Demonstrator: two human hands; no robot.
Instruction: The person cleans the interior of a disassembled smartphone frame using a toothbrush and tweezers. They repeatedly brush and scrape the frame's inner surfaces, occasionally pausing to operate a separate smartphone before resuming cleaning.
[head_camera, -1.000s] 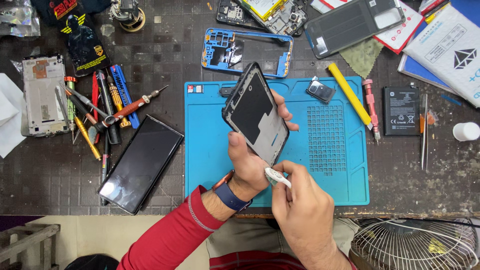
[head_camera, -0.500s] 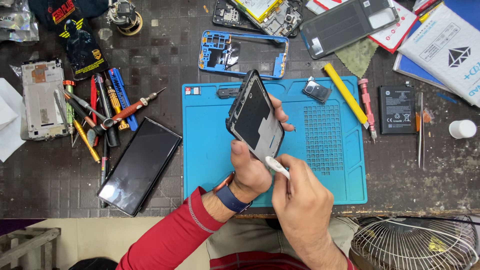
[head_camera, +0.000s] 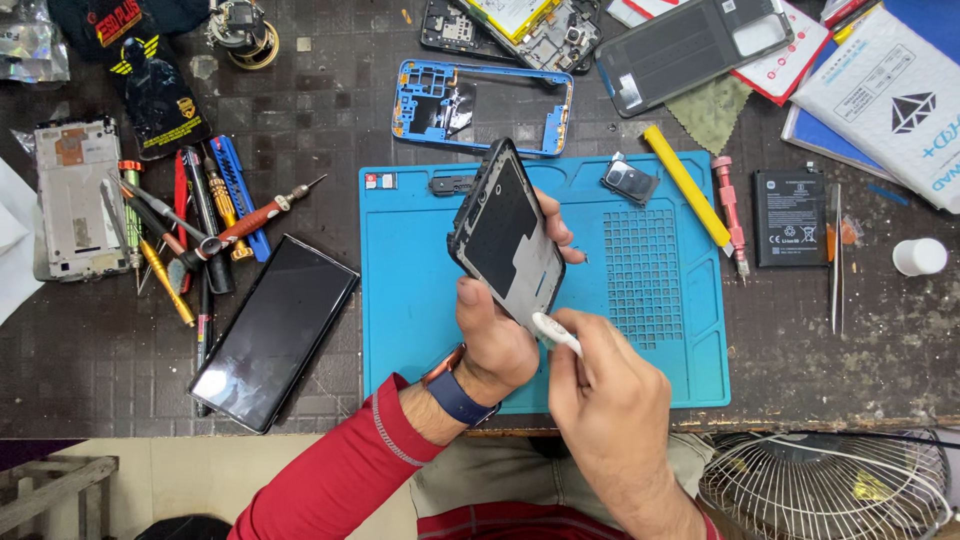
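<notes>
**Phone frame held over the blue mat**

Head view: the left hand grasps a dark phone frame by its lower end, thumb on the near edge and fingers wrapped behind, holding it tilted above the blue work mat. The right hand pinches a small white tool, whose tip touches the frame's lower corner. A black phone lies face up on the desk just left of the mat. Further left sits a heap of screwdrivers. Beyond the mat lies a blue phone shell. To the right are a yellow stick, a battery and tweezers. A wire fan guard shows at the lower right.
</notes>
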